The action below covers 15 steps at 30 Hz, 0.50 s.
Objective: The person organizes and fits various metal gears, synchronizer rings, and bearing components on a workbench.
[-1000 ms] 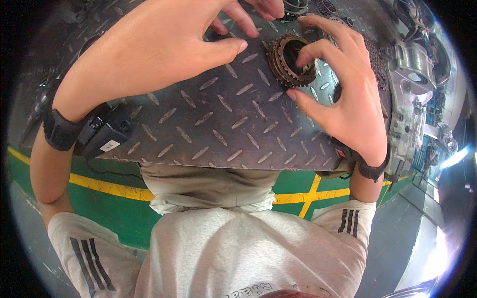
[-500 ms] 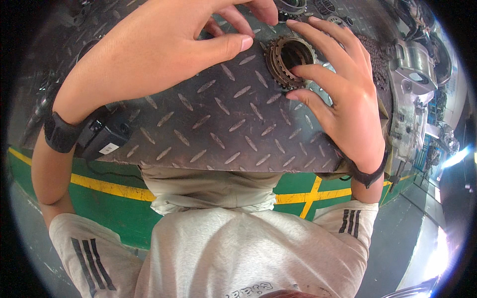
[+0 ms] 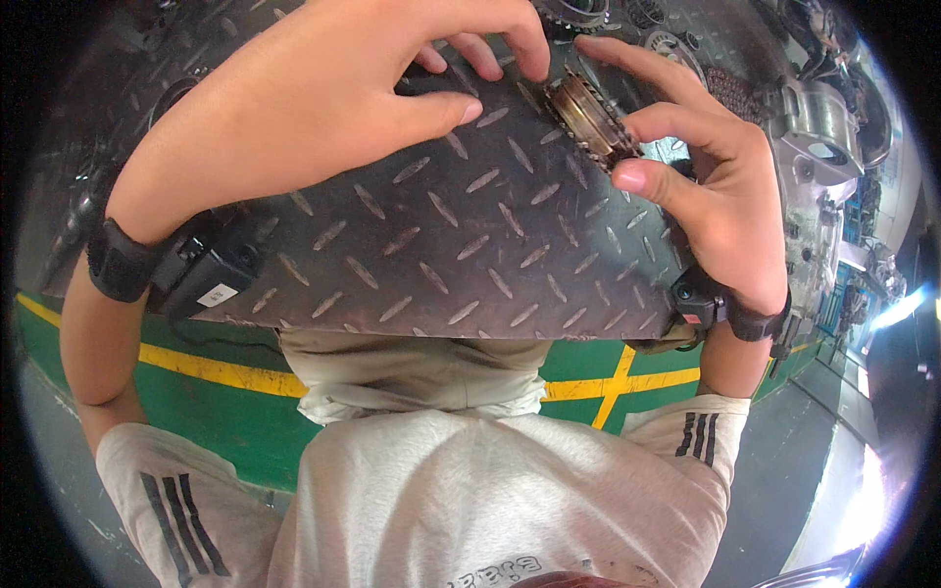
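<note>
A toothed metal gear ring (image 3: 591, 120) is tipped up on its edge, its ridged outer side turned toward me. My right hand (image 3: 725, 176) grips its near right end between thumb and bent forefinger, the other fingers reaching around behind it. At the far left of the ring, my left hand (image 3: 323, 93) hovers with thumb and curved fingers apart and nothing in them. Its forefinger tip comes close to the ring's upper end; whether they touch I cannot tell. Beneath both hands lies a dark diamond-plate metal tabletop (image 3: 441, 230).
More gear parts (image 3: 576, 12) sit at the far edge of view, beside a round metal ring (image 3: 674, 47). A dark chain-like heap (image 3: 723, 90) lies at the right, next to a cast metal housing (image 3: 814, 127). Small black boxes (image 3: 223, 267) are strapped at my wrists.
The gear ring has turned from showing its open bore to standing edge-on, shifting slightly right. My right hand has moved right and rolled with it. My left hand has barely moved.
</note>
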Each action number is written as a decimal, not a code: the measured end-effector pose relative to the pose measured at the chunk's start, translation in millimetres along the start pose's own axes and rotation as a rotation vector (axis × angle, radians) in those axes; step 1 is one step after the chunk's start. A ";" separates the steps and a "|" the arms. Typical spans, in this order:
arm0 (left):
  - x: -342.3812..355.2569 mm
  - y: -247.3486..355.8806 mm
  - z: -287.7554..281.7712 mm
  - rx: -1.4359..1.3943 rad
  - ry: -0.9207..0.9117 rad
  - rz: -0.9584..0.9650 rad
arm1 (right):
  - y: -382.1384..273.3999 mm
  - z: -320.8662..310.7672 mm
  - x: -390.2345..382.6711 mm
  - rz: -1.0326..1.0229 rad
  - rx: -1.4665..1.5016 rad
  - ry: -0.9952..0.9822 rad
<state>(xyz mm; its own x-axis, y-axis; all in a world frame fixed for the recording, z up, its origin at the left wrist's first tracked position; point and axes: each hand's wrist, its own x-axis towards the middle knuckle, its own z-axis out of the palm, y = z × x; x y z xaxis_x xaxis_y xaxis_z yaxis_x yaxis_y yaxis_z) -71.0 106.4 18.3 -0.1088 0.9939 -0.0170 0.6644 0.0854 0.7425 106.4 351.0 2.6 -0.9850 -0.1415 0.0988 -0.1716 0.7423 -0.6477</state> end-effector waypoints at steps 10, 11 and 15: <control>-5.3 -4.9 -6.5 -0.111 -0.003 -0.008 | -14.6 -9.4 3.0 0.399 0.611 -0.157; -4.3 -10.5 -3.6 -0.123 -0.023 -0.004 | -17.7 -10.3 2.5 0.413 0.591 -0.138; -1.7 -44.8 25.0 -0.068 0.135 0.026 | -6.9 -8.1 0.1 0.214 0.330 -0.154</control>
<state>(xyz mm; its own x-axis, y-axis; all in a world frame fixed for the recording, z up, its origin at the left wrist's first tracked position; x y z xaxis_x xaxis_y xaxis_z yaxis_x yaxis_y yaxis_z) -82.1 102.6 -31.7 -0.1938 0.9769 0.0897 0.6174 0.0504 0.7850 107.3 351.2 13.2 -0.9793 -0.1215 -0.1620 0.0762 0.5197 -0.8509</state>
